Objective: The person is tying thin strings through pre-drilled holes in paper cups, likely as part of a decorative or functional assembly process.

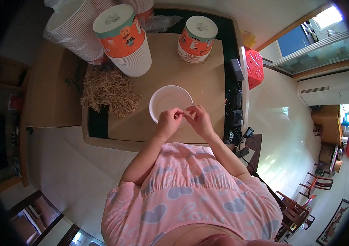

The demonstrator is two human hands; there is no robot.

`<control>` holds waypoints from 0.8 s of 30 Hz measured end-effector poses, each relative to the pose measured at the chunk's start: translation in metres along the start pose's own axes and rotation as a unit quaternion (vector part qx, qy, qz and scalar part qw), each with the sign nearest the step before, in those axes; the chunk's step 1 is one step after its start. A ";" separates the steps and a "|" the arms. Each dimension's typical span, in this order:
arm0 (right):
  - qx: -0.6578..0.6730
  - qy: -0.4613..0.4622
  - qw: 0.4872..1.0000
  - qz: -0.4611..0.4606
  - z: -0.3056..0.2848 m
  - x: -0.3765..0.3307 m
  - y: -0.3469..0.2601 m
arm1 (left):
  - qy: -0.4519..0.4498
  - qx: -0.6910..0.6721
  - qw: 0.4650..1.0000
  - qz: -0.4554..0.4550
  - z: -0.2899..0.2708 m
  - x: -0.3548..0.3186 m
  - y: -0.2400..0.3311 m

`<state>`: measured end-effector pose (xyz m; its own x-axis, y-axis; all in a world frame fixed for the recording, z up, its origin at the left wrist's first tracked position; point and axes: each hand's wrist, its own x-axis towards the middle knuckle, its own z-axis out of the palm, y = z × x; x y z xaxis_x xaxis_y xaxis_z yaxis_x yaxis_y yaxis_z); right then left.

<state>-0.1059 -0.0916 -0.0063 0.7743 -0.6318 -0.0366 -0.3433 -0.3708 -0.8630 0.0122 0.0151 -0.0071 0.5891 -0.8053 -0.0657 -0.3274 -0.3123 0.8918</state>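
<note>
A white round paper bucket [161, 98] stands with its mouth up near the front of the table. My left hand [169, 123] is over its near rim, thumb and fingers pinched together. Just right of it, my right hand [201, 123] is also in a pinch, its fingertips almost meeting the left ones. Whatever lies between the fingertips is too small to make out. To the left of the bucket lies a loose heap of tan paper twine cords [111, 92].
Behind the twine rises an upturned stack of orange-and-white paper buckets [127, 41], beside white nested buckets [74, 28] in plastic. An orange bucket [197, 39] with cords at its base stands back right. Black adapters and cables [237, 98] line the table's right edge; a cardboard box [51, 90] is at left.
</note>
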 end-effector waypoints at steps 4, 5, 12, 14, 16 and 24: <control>-0.053 0.009 0.997 -0.049 0.000 -0.004 -0.012 | 0.010 -0.035 0.999 -0.024 -0.001 -0.001 -0.007; -0.053 0.009 0.997 -0.049 -0.001 -0.004 -0.014 | 0.010 -0.045 0.998 -0.032 -0.002 -0.002 -0.008; -0.061 -0.045 0.997 -0.029 0.002 -0.001 -0.009 | 0.010 -0.056 0.998 -0.035 -0.007 -0.005 -0.007; -0.056 -0.039 0.997 -0.040 0.003 -0.001 -0.010 | 0.005 -0.059 0.998 -0.032 -0.009 -0.005 -0.008; -0.019 -0.033 0.999 -0.023 0.004 0.000 -0.011 | 0.001 -0.056 0.998 -0.032 -0.009 -0.005 -0.009; -0.012 -0.043 0.999 -0.015 0.005 -0.001 -0.006 | 0.000 -0.078 0.996 -0.042 -0.008 -0.004 -0.009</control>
<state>-0.1015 -0.0855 -0.0032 0.8268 -0.5598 -0.0553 -0.3314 -0.4053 -0.8520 0.0190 0.0252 -0.0108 0.6097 -0.7796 -0.1433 -0.1581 -0.2968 0.9418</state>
